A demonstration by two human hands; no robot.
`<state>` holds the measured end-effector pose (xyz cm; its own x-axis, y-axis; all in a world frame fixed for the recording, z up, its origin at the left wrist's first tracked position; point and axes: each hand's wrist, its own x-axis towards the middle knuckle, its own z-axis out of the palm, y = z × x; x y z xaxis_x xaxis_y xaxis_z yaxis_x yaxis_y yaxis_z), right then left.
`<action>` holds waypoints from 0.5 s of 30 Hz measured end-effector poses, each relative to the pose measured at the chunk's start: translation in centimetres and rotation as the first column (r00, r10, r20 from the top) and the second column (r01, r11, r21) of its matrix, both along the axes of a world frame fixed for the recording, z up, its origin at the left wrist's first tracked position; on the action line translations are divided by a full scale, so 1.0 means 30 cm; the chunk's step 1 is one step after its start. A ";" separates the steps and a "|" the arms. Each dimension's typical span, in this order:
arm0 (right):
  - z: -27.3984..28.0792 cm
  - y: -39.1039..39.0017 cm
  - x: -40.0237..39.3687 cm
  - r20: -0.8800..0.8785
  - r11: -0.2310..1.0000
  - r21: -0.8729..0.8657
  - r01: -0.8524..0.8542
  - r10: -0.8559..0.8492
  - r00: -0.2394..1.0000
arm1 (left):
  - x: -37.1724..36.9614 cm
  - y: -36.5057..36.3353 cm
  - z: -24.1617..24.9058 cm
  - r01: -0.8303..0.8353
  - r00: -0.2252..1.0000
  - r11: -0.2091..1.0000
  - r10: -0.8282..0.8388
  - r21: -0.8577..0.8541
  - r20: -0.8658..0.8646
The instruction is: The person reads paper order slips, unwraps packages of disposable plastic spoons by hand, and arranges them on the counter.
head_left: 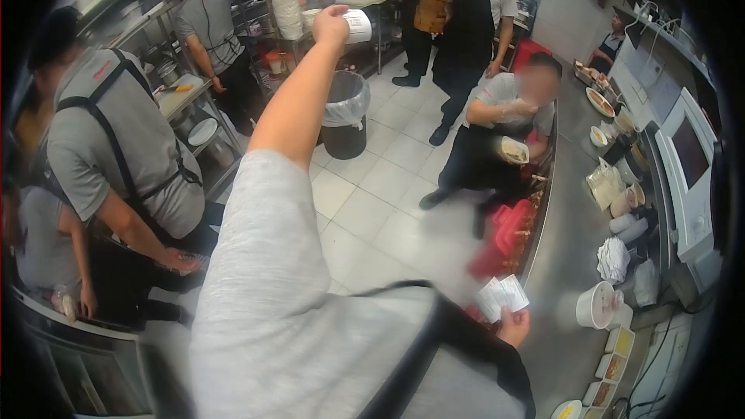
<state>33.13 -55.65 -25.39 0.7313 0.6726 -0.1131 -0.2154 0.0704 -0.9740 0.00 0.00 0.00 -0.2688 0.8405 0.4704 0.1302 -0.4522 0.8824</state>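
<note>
My left arm stretches far forward, and my left hand [331, 25] is closed on a curled white printed slip [357, 26]. Rows of dark print show on the slip's outer side. Behind that hand, in this view, rises a tall stack of white containers [285, 9]. Low on the right, my right hand [514, 327] pinches several white paper receipts [503, 297] between thumb and fingers. They fan out over the edge of the steel counter [570, 237].
A lined trash bin [345, 128] stands on the tiled floor [372, 159]. Co-workers are on the left, at the back and by the counter, one holding a bowl [514, 150]. Along the counter are a white tub [596, 305], sauce containers [613, 367] and a microwave [687, 174].
</note>
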 end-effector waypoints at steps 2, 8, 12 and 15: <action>-0.046 0.007 0.048 0.020 1.000 -0.014 -0.009 0.009 1.000 | 0.042 -0.119 -0.034 -0.162 0.971 0.983 0.174 0.084 -0.166; -0.264 -0.036 0.096 0.432 0.952 -0.295 0.078 0.061 0.900 | 0.052 -0.508 -0.618 0.153 0.647 0.947 -0.311 -0.281 -0.697; -0.296 -0.060 0.134 0.780 0.958 -0.265 0.107 0.148 0.609 | 0.058 -0.705 -0.818 0.192 0.778 0.847 -0.439 -0.497 -0.449; -0.230 -0.012 0.141 0.861 0.972 -0.189 0.142 0.095 0.499 | 0.002 -0.571 -0.832 0.203 0.921 0.944 -0.275 -0.262 -0.276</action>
